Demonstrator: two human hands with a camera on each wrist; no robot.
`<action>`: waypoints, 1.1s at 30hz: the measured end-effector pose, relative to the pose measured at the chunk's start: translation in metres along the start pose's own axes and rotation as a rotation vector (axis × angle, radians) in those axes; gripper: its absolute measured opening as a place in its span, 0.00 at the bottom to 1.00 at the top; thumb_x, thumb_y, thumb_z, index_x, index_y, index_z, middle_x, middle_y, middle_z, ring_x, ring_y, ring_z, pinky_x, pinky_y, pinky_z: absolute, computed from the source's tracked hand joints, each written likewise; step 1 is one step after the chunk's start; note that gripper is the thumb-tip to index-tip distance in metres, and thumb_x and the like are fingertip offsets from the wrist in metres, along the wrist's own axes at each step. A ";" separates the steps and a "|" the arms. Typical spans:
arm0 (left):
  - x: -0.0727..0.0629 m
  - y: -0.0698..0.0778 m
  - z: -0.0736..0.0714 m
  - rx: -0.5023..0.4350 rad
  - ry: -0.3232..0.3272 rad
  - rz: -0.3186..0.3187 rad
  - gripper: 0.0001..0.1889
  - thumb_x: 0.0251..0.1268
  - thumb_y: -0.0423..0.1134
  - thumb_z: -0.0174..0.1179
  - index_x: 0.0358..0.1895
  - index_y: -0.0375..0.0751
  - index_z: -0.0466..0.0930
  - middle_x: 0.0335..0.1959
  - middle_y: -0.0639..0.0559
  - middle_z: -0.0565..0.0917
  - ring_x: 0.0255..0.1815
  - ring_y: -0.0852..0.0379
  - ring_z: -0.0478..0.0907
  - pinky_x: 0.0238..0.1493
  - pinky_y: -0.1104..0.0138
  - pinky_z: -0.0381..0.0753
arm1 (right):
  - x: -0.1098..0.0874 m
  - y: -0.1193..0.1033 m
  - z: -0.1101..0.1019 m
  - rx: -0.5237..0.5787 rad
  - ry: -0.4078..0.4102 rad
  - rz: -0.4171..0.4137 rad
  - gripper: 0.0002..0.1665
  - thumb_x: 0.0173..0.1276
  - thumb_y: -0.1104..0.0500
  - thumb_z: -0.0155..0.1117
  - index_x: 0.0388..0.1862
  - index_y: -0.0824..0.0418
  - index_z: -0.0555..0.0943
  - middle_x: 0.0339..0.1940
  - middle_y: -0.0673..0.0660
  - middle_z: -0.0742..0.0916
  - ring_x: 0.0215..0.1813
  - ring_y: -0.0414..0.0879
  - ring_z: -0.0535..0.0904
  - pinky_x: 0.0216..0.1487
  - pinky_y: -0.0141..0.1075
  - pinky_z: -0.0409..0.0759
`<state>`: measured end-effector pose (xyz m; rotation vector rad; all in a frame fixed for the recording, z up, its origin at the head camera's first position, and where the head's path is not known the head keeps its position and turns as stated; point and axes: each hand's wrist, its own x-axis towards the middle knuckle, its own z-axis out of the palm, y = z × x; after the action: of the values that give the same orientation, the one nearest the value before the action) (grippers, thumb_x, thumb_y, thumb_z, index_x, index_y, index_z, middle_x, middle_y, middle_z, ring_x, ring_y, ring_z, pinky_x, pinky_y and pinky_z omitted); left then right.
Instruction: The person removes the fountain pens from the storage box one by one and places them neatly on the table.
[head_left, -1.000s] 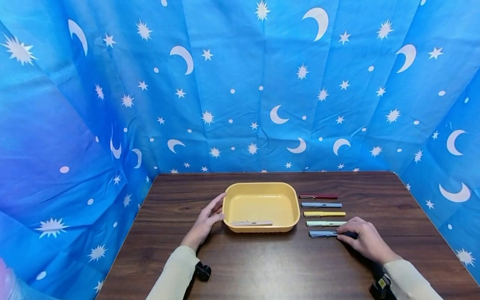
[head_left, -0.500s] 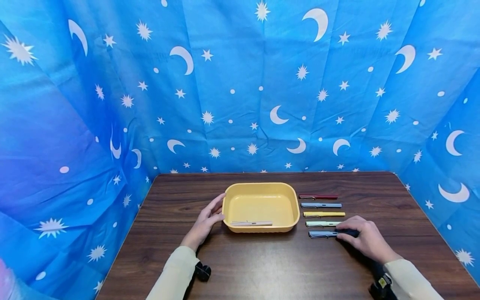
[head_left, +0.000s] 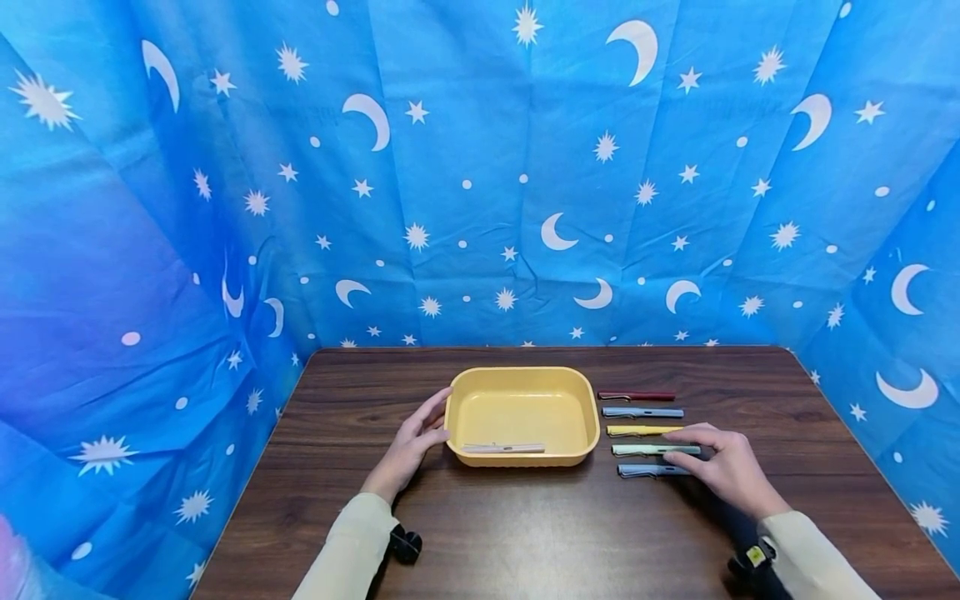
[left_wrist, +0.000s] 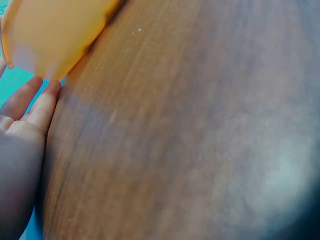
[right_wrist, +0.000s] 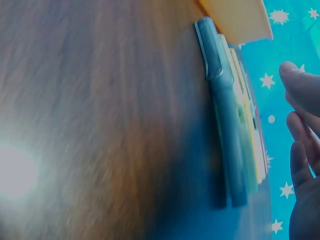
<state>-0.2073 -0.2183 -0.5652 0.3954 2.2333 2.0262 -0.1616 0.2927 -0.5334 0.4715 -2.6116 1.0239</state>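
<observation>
My left hand [head_left: 408, 446] touches the left end of a yellow plastic tray [head_left: 517, 408], its fingers and thumb spread along the wall. In the left wrist view the fingertips meet the orange-tinted tray [left_wrist: 60, 30]. A pale pen [head_left: 502, 448] lies inside along the near wall. Above the row of pens my right hand [head_left: 727, 467] hovers with thumb and fingers apart, nothing between them. It overlaps the yellow pen [head_left: 637, 431], the light green pen [head_left: 645, 450] and the nearest, grey-blue pen [head_left: 645, 471]. The right wrist view shows that nearest pen [right_wrist: 225, 110] lying whole on the table.
Farther back in the row lie a dark red pen [head_left: 637, 396] and a light blue pen [head_left: 645, 412], clips toward the tray. The dark wooden table [head_left: 525, 533] ends at a blue cloth [head_left: 480, 208] printed with moons and stars.
My right hand has let go of the nearest pen's right end and lifted, with its fingers now over the green and yellow pens. The left hand and tray stay put.
</observation>
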 end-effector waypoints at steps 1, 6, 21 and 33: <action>0.000 0.000 0.000 -0.002 -0.002 0.001 0.37 0.74 0.31 0.60 0.83 0.51 0.61 0.82 0.42 0.64 0.82 0.45 0.60 0.80 0.57 0.64 | 0.002 -0.002 0.001 0.011 -0.003 0.001 0.14 0.61 0.59 0.82 0.47 0.52 0.93 0.44 0.47 0.92 0.47 0.34 0.85 0.45 0.39 0.89; -0.001 0.000 0.000 0.017 -0.014 0.002 0.36 0.75 0.33 0.59 0.84 0.53 0.60 0.83 0.42 0.63 0.83 0.44 0.60 0.79 0.57 0.64 | 0.013 -0.011 0.008 0.059 -0.020 -0.001 0.15 0.63 0.56 0.81 0.50 0.52 0.93 0.46 0.47 0.92 0.49 0.37 0.86 0.48 0.43 0.89; -0.001 -0.001 -0.001 0.028 -0.008 -0.022 0.36 0.75 0.35 0.60 0.84 0.55 0.60 0.82 0.43 0.63 0.82 0.45 0.61 0.79 0.58 0.65 | 0.058 -0.055 0.032 0.283 -0.155 -0.014 0.22 0.64 0.55 0.80 0.58 0.54 0.90 0.56 0.52 0.91 0.59 0.57 0.87 0.54 0.45 0.89; -0.001 0.001 -0.001 0.016 -0.008 -0.014 0.37 0.75 0.34 0.60 0.83 0.54 0.61 0.83 0.43 0.63 0.83 0.45 0.61 0.78 0.62 0.66 | 0.100 -0.097 0.059 0.335 -0.294 -0.063 0.25 0.65 0.54 0.79 0.60 0.58 0.89 0.58 0.51 0.90 0.62 0.60 0.83 0.62 0.61 0.82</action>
<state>-0.2059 -0.2191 -0.5641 0.3876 2.2425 1.9980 -0.2216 0.1653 -0.4781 0.8338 -2.6535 1.4782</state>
